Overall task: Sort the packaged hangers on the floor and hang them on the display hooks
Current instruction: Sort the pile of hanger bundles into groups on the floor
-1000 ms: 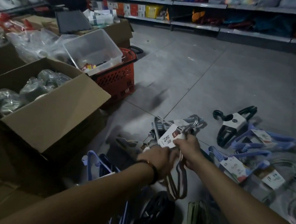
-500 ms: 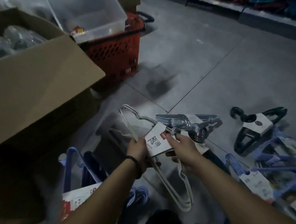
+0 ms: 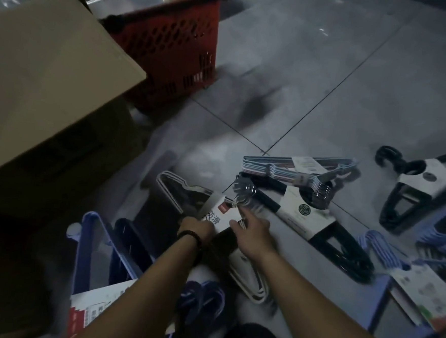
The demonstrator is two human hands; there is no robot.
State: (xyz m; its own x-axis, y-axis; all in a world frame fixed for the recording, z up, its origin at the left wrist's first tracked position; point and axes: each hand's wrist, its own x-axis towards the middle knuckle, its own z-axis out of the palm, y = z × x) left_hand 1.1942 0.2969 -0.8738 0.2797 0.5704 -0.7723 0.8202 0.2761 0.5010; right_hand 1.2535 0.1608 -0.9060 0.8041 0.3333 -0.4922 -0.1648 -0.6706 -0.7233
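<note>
I read this as a shop: a red plastic shopping basket (image 3: 170, 41) stands on grey floor tiles (image 3: 328, 83) beside a cardboard stock box (image 3: 51, 77), with retail-labelled hanger packs (image 3: 305, 214) spread about.

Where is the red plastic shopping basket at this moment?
The red plastic shopping basket stands at the upper left of the head view, on the grey tiled floor, just right of the brown cardboard box flap.

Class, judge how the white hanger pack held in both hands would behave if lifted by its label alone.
Probably stiff: the white hanger pack holds its shape beyond the left hand. Likely light: its frames look thin. The paper label might tear or slip; the metal hooks seem safer.
</note>
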